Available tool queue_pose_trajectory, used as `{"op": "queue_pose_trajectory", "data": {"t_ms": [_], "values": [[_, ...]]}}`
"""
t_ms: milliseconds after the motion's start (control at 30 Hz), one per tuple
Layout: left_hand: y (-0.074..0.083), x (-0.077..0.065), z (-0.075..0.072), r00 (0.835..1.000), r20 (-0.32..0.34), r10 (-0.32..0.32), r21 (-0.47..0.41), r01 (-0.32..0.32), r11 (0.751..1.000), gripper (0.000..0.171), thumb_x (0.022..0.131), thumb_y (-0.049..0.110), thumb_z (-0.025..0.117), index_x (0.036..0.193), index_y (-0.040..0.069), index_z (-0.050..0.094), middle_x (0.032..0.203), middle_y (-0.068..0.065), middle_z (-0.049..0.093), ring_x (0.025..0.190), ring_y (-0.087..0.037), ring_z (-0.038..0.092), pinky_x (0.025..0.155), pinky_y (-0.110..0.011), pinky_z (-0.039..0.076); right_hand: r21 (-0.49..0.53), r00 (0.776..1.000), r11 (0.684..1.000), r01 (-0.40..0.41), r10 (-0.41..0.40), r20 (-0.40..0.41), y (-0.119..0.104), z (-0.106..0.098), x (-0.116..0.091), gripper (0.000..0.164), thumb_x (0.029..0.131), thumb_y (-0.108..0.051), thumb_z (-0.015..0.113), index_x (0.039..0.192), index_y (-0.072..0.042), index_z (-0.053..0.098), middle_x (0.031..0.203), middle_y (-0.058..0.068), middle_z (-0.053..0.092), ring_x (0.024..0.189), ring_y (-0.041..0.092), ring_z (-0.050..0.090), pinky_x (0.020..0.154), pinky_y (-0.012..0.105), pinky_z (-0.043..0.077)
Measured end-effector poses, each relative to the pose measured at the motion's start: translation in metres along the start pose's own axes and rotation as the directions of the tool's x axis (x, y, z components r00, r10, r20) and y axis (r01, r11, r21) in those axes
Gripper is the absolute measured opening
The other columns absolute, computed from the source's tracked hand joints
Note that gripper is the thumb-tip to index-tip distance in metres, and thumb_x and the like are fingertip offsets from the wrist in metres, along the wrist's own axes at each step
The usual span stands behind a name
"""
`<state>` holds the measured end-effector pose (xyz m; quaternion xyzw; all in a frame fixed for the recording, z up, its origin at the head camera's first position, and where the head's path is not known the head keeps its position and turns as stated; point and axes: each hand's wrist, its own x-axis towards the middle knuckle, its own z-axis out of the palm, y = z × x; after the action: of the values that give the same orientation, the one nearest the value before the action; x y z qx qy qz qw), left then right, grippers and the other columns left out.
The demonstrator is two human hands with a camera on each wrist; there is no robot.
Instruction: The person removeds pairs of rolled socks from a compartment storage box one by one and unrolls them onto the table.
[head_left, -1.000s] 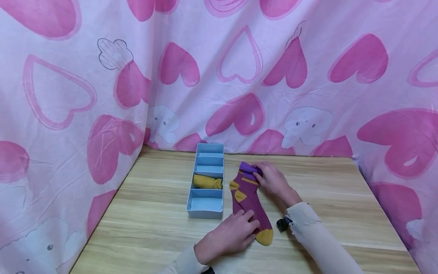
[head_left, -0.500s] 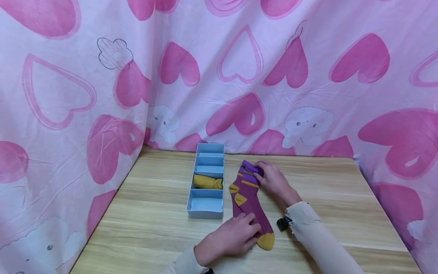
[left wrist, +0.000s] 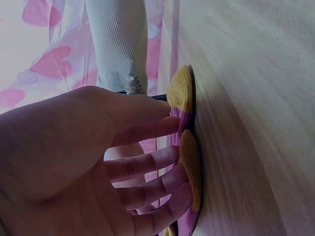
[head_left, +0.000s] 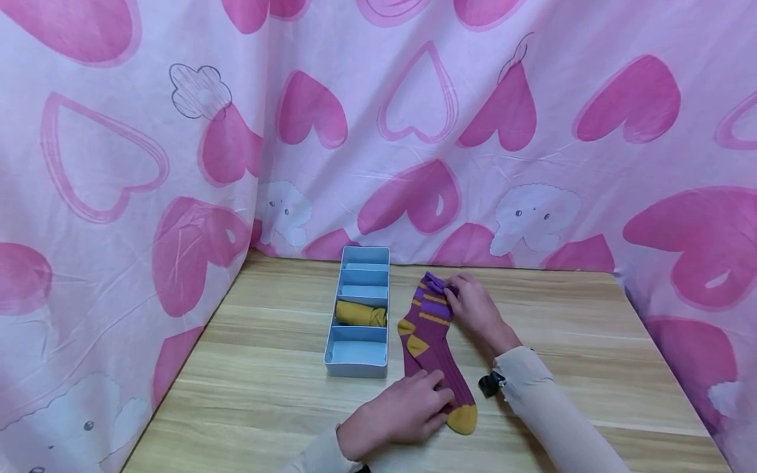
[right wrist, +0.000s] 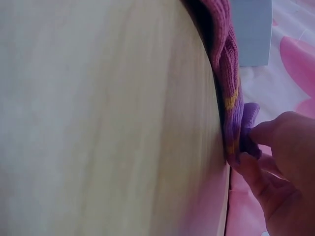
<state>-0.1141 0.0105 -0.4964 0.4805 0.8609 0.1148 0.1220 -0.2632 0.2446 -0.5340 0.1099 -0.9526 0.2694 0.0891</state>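
Two maroon socks (head_left: 440,355) with mustard heels and toes and purple cuffs lie overlapped on the table. My left hand (head_left: 408,407) rests on the foot part near the toes. In the left wrist view its fairly straight fingers touch the socks beside a mustard toe (left wrist: 180,91). At the far end, my right hand (head_left: 476,309) pinches the purple cuff (right wrist: 249,118), which looks bunched or folded over in the right wrist view. The left sock's toe is hidden from the head camera by my left hand.
Left of the socks stands a light blue divided box (head_left: 357,371) with several compartments. A rolled mustard sock-like bundle (head_left: 359,314) fills one of them. Pink heart-print cloth (head_left: 414,118) hangs behind and along both sides of the wooden table (head_left: 248,394).
The purple cuff has been drawn up and away, so more of its striped band shows. The near toe sits slightly lower and further right. My left hand shifted slightly with it.
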Motion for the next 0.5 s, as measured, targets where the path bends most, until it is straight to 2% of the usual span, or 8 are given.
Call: {"op": "queue_pose_trajectory", "data": {"t_ms": [167, 267, 400, 500], "values": [[0.0, -0.0005, -0.0006, 1.0, 0.008, -0.003, -0.012, 0.003, 1.0, 0.025, 0.109, 0.04, 0.063, 0.132, 0.031, 0.072, 0.126, 0.01, 0.063, 0.108, -0.005, 0.057, 0.095, -0.022, 0.054, -0.013, 1.0, 1.0, -0.003, 0.004, 0.026, 0.0021, 0.0011, 0.0005, 0.031, 0.106, -0.022, 0.071, 0.132, -0.007, 0.074, 0.136, 0.018, 0.067, 0.12, 0.036, 0.069, 0.101, 0.055, 0.059], [0.0002, 0.0009, -0.001, 1.0, 0.013, 0.002, -0.014, -0.002, 1.0, 0.025, 0.109, 0.04, 0.064, 0.131, 0.03, 0.072, 0.126, 0.01, 0.063, 0.108, -0.005, 0.057, 0.097, -0.022, 0.054, -0.031, 0.999, 0.999, -0.031, 0.031, -0.025, 0.0026, 0.0002, 0.0004, 0.028, 0.105, -0.017, 0.07, 0.132, -0.009, 0.073, 0.135, 0.017, 0.065, 0.117, 0.037, 0.069, 0.094, 0.055, 0.06], [0.0013, 0.0038, -0.0011, 1.0, 0.026, 0.01, -0.019, -0.009, 1.0, 0.024, 0.109, 0.039, 0.064, 0.13, 0.03, 0.072, 0.125, 0.01, 0.062, 0.106, -0.004, 0.056, 0.096, -0.021, 0.053, -0.06, 0.99, 0.997, -0.052, 0.043, -0.137, 0.0015, -0.002, 0.0007, 0.014, 0.102, -0.014, 0.072, 0.116, -0.013, 0.071, 0.113, 0.01, 0.067, 0.095, 0.029, 0.067, 0.07, 0.046, 0.055], [0.0018, 0.0046, -0.0006, 1.0, 0.028, 0.01, -0.019, -0.009, 1.0, 0.023, 0.109, 0.039, 0.064, 0.129, 0.03, 0.072, 0.123, 0.01, 0.062, 0.105, -0.004, 0.056, 0.093, -0.021, 0.053, -0.072, 0.992, 0.997, -0.017, 0.007, -0.128, -0.0007, -0.0021, 0.0013, 0.008, 0.1, -0.015, 0.075, 0.106, -0.015, 0.069, 0.097, 0.005, 0.067, 0.083, 0.023, 0.063, 0.065, 0.04, 0.05]]}}
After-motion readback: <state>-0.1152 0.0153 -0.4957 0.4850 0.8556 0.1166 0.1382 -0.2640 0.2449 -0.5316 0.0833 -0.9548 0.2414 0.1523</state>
